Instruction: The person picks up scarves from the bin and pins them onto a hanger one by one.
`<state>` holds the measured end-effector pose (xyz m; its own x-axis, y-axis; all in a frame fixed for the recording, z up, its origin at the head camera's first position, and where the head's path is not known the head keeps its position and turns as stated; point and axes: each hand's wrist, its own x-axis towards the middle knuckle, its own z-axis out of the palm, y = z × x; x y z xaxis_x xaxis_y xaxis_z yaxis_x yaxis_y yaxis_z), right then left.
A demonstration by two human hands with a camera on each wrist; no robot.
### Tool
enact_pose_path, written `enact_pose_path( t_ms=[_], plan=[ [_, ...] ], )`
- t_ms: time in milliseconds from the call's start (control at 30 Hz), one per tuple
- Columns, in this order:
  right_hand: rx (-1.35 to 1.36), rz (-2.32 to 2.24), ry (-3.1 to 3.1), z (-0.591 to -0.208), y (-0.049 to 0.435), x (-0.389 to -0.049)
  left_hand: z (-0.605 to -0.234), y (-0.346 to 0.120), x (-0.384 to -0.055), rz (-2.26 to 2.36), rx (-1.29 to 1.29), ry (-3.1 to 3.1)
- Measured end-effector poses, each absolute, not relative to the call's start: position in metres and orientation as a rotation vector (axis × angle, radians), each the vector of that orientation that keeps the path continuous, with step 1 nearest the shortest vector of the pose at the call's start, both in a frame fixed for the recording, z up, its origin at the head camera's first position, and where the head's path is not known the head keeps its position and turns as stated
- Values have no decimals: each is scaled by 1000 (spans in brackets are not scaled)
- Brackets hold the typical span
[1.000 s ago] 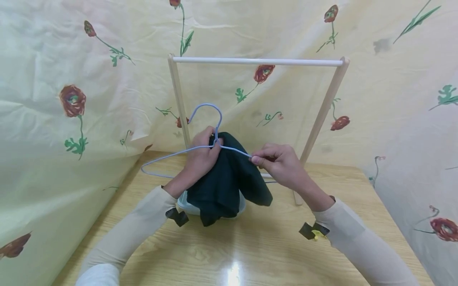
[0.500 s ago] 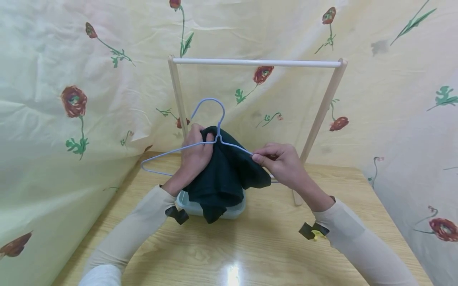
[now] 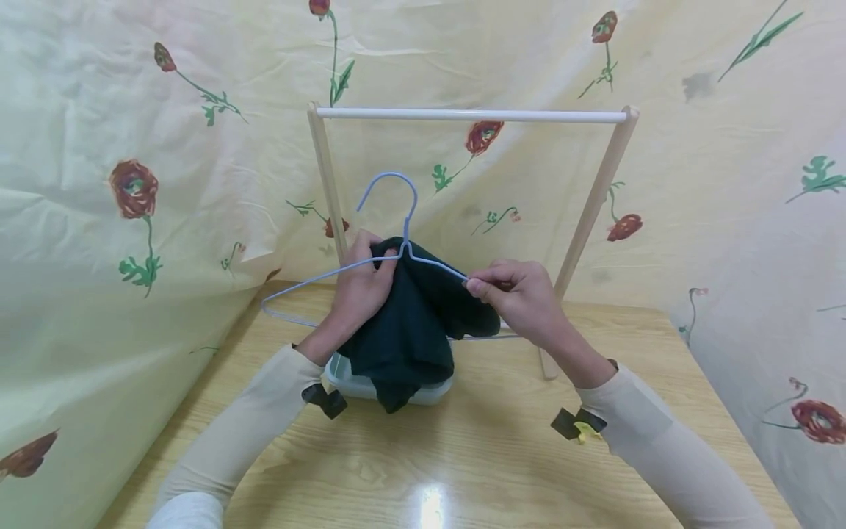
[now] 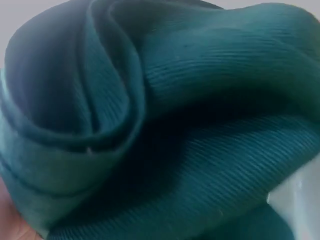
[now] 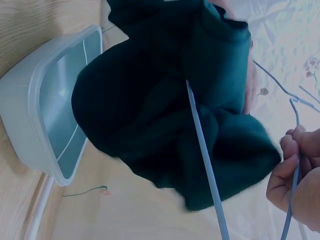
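Note:
A blue wire hanger (image 3: pixel 406 229) is held up over the table with its hook upward. My right hand (image 3: pixel 522 297) pinches its right shoulder between thumb and fingers. A dark green ribbed garment (image 3: pixel 403 330) hangs bunched from my left hand (image 3: pixel 360 290), which grips its top beside the hanger's neck. The left shoulder wire crosses in front of that hand. Seen from the right wrist, the hanger's bottom bar (image 5: pixel 207 150) runs across the garment (image 5: pixel 145 100) and disappears in its folds. Garment folds (image 4: pixel 225 65) fill most of the left wrist view, hiding the left fingers.
Under the garment stands a pale plastic tub (image 3: pixel 429 394), partly covered by it. Behind is a rack with a white top rail (image 3: pixel 469 114) and wooden legs (image 3: pixel 595 198). Flowered sheeting (image 3: pixel 218 184) encloses the wooden table (image 3: pixel 502 455) at the back and sides.
The hanger's hook has risen and its neck has shifted slightly right. The left hand has moved a little left, and the garment's right flap has lifted. The right hand keeps its pinch.

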<state>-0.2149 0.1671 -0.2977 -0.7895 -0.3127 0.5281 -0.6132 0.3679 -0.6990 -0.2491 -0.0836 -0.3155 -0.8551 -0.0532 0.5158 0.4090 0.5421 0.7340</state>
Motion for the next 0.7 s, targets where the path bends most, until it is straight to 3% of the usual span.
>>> enact_pose_path(
  t_ms=[700],
  plan=[
    [747,1272,-2258,-291,167,-222,-309,-69,-224,-1363,-780,-2427]
  ],
)
